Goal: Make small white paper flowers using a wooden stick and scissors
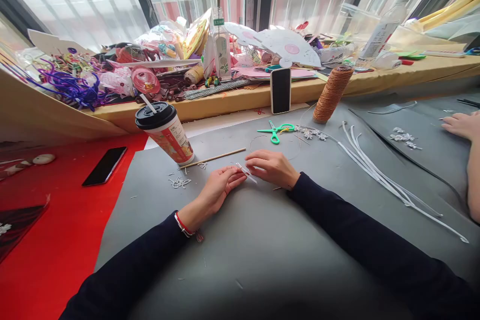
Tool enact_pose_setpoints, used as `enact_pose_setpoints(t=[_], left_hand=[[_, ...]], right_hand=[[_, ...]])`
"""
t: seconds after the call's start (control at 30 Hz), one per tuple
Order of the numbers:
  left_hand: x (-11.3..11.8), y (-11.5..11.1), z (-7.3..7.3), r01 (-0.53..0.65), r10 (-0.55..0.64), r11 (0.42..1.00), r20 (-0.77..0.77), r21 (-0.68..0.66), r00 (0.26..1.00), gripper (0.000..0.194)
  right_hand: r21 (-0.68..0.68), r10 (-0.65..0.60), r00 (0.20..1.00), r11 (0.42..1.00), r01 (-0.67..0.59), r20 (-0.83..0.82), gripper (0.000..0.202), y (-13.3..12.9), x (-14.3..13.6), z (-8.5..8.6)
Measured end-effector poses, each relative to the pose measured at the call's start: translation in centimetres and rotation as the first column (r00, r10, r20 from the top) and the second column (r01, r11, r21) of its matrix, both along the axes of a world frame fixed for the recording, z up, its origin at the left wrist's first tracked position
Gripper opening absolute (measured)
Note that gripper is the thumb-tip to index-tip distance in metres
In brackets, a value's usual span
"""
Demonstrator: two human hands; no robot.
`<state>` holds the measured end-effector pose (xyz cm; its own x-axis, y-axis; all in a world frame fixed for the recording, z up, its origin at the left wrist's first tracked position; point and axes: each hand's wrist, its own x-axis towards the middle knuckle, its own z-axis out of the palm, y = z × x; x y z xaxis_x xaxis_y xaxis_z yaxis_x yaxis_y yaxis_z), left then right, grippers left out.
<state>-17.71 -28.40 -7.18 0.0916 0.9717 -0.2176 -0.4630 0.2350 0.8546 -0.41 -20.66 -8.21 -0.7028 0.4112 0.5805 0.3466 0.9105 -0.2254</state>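
Near the middle of the grey mat (240, 240), my left hand (217, 189) pinches a small white strip (246, 172) between thumb and fingertips. My right hand (273, 166) is just right of it, fingers bent toward the strip's upper end; whether they grip it I cannot make out. A thin wooden stick (217, 158) lies behind my hands, with white scraps (180, 183) to the left. Green scissors (276, 130) lie open beyond my right hand, beside small white flower shapes (311, 133).
A paper cup (167, 132) stands back left, a dark phone (104, 166) on the red cloth (67, 230). A brown thread spool (333, 94) and upright phone (280, 91) stand behind. White stems (386, 180) lie right, near another person's hand (461, 125). Craft supplies crowd the windowsill.
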Motion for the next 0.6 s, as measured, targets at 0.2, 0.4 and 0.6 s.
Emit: enact_pose_setpoints(t=[0.2,0.4,0.6], left_hand=[[-0.1,0.1,0.1,-0.025,0.028,0.997,-0.044,0.071,0.999,0.016],[0.1,0.1,0.3,-0.119,0.168,0.969,-0.222,0.217,0.961,0.016],[0.1,0.1,0.6,-0.101,0.144,0.969,-0.184,0.226,0.972,0.015]], right_hand=[[-0.224,-0.063,0.973,0.975,0.011,-0.223,0.014,-0.6,-0.8,0.1],[-0.721,-0.220,0.907,0.682,-0.120,-0.358,0.028,-2.1,-2.1,0.5],[-0.810,-0.199,0.895,0.534,-0.243,-0.400,0.038,-3.1,-2.9,0.1]])
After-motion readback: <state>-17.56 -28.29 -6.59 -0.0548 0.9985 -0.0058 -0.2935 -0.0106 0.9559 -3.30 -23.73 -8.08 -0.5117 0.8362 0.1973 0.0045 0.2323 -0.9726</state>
